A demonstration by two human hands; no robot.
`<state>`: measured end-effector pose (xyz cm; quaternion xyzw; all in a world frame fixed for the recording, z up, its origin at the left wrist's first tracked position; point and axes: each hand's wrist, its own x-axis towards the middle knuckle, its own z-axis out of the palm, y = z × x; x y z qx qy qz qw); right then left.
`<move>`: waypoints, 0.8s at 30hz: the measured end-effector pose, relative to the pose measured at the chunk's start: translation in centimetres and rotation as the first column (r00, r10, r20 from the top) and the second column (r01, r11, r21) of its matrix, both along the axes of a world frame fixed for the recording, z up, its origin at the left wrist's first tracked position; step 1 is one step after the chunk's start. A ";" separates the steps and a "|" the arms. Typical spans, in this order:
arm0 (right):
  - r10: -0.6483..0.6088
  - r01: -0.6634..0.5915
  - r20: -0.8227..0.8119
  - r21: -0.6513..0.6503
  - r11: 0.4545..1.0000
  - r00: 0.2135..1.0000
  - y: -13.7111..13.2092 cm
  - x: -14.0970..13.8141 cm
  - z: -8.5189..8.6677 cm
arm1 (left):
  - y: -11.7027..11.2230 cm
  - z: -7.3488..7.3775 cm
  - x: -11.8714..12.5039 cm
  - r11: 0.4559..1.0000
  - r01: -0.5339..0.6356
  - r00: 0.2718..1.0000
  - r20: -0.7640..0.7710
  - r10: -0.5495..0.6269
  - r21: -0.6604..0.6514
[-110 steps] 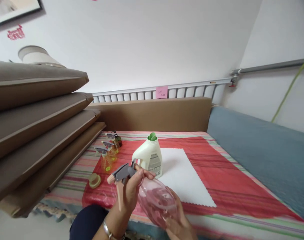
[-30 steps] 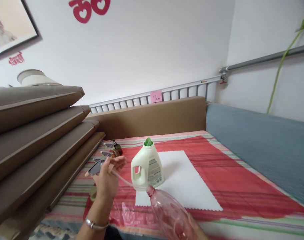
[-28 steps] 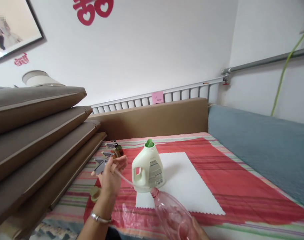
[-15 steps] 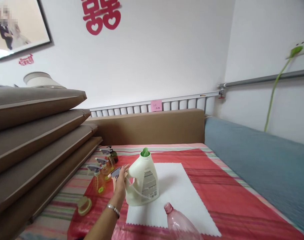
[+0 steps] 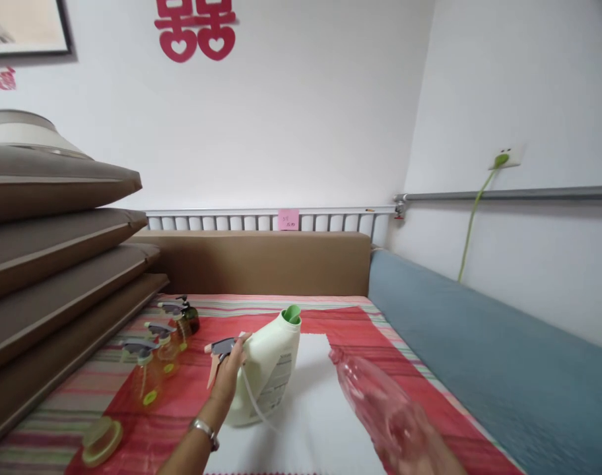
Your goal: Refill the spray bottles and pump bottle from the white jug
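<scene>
Over the mat's (image 5: 315, 409) left side, our left hand (image 5: 233, 366) clasps the tilted jug (image 5: 274, 363) and sprayer top (image 5: 224, 346); the jug, likely stiff and weighty, is best held high on its side. By the mat's right edge, our right hand (image 5: 414, 439) grips the bottle's (image 5: 367, 389) lower body, probably light and slick.
</scene>
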<state>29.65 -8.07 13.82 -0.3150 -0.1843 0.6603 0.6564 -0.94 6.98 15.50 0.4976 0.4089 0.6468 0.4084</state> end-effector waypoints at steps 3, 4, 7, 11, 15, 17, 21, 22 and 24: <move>-0.113 0.110 0.041 0.069 0.992 0.993 1.8 1.4 3.1 | 0.4 0.1 1.0 1.000 0.028 1.000 0.004 -0.028 0.003; -0.126 0.119 0.071 0.094 0.988 0.990 2.6 1.9 4.0 | 0.7 0.1 1.3 0.999 0.039 0.999 -0.008 -0.039 0.003; -0.119 0.094 0.180 0.140 0.986 0.976 4.8 2.9 6.0 | 1.4 0.1 2.1 0.996 0.094 0.992 -0.082 -0.093 0.010; -0.115 0.062 0.348 0.161 0.985 0.930 6.8 3.7 7.7 | 1.7 0.4 2.7 0.991 0.132 0.983 -0.135 -0.127 0.032; -0.107 0.044 0.456 0.145 0.988 0.884 7.9 3.6 9.0 | 1.5 0.7 2.9 0.993 0.091 0.980 -0.181 -0.077 0.071; -0.097 0.038 0.499 0.126 0.991 0.861 8.3 3.5 9.5 | 1.4 0.7 2.9 0.993 0.073 0.974 -0.221 -0.051 0.092; -0.092 0.042 0.591 0.098 0.994 0.802 9.1 3.4 10.3 | 1.3 0.7 2.8 0.993 0.007 0.949 -0.313 0.031 0.120; -0.093 0.045 0.615 0.093 0.995 0.783 9.3 3.4 10.5 | 1.2 0.7 2.8 0.993 -0.008 0.940 -0.337 0.047 0.118; -0.093 0.054 0.666 0.080 0.995 0.740 9.6 3.5 11.2 | 1.1 0.8 2.7 0.994 -0.017 0.926 -0.373 0.056 0.109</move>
